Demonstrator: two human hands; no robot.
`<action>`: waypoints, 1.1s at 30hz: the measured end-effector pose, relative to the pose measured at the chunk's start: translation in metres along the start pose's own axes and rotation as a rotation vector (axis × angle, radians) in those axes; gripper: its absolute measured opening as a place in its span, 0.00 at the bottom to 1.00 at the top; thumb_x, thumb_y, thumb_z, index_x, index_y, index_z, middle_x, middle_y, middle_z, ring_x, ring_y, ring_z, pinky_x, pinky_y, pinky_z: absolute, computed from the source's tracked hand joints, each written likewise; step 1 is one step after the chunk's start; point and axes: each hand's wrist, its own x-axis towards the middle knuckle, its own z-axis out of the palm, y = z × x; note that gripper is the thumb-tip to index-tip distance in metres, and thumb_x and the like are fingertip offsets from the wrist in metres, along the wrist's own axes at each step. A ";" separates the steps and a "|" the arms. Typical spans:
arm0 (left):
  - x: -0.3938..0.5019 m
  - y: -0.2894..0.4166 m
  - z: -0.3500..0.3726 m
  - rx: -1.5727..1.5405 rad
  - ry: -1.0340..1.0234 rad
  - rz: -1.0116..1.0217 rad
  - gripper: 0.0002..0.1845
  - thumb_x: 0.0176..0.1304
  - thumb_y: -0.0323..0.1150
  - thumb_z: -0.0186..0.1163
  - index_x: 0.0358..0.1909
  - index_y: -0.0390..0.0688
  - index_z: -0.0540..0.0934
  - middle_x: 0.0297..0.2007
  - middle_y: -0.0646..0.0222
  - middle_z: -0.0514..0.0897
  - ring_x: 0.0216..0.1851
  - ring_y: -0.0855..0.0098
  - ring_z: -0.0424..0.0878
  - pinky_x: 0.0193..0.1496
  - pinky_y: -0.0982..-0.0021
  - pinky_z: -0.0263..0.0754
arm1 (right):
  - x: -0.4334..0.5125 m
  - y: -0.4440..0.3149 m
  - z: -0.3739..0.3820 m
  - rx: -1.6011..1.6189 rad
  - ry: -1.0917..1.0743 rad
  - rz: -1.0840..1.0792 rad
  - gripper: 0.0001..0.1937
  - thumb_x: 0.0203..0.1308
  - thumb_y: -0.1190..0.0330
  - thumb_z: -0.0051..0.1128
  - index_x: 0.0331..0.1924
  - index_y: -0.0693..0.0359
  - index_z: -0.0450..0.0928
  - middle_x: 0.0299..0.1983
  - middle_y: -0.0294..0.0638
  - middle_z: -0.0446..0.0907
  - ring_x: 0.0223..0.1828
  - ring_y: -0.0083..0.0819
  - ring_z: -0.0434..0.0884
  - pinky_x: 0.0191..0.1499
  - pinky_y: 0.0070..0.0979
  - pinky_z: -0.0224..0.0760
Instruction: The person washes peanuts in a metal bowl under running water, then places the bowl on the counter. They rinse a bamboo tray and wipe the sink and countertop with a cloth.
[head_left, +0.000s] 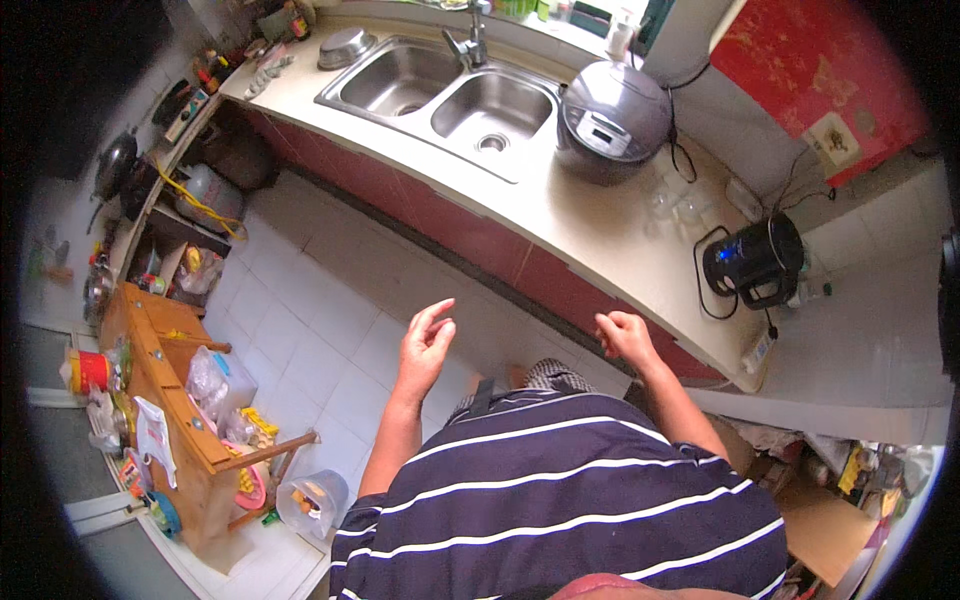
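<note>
My left hand (427, 346) hangs over the tiled floor (315, 300), holding nothing, its fingers apart and slightly bent. My right hand (627, 340) is in front of the red cabinet front (465, 221), near the counter's edge, with its fingers loosely curled and nothing visible in them. Before me runs a pale countertop (551, 210). Set into it is a stainless-steel double sink (495, 112) with a faucet (472, 49). To the right of the sink stands a rice cooker (616, 120) with its lid down. A black electric kettle (754, 262) with a lit blue display is farther right.
An upturned metal basin (345, 49) lies left of the sink. Clear glassware (679, 204) stands by the kettle's cord. At left are a wooden table (172, 390), a translucent bin (311, 501) on the floor and a gas cylinder (210, 195) with a yellow hose.
</note>
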 end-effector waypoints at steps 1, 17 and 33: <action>0.010 0.002 0.000 0.010 -0.024 -0.008 0.19 0.66 0.30 0.58 0.59 0.46 0.76 0.53 0.70 0.75 0.49 0.75 0.78 0.52 0.74 0.73 | 0.002 0.004 0.004 0.056 0.087 -0.064 0.09 0.61 0.65 0.61 0.31 0.62 0.79 0.22 0.34 0.77 0.20 0.16 0.73 0.21 0.19 0.65; 0.098 -0.024 -0.005 0.193 0.086 -0.100 0.16 0.66 0.32 0.56 0.56 0.48 0.78 0.51 0.65 0.76 0.52 0.71 0.76 0.55 0.69 0.73 | 0.142 -0.143 0.087 0.153 -0.374 0.108 0.11 0.65 0.64 0.60 0.27 0.55 0.76 0.16 0.22 0.67 0.15 0.10 0.59 0.18 0.14 0.50; 0.053 -0.099 -0.274 0.008 0.917 -0.252 0.18 0.67 0.27 0.56 0.58 0.43 0.76 0.54 0.68 0.81 0.48 0.76 0.80 0.53 0.72 0.75 | 0.281 -0.339 0.401 -0.995 -0.557 -1.108 0.08 0.61 0.71 0.58 0.44 0.59 0.79 0.34 0.35 0.79 0.31 0.29 0.81 0.32 0.27 0.75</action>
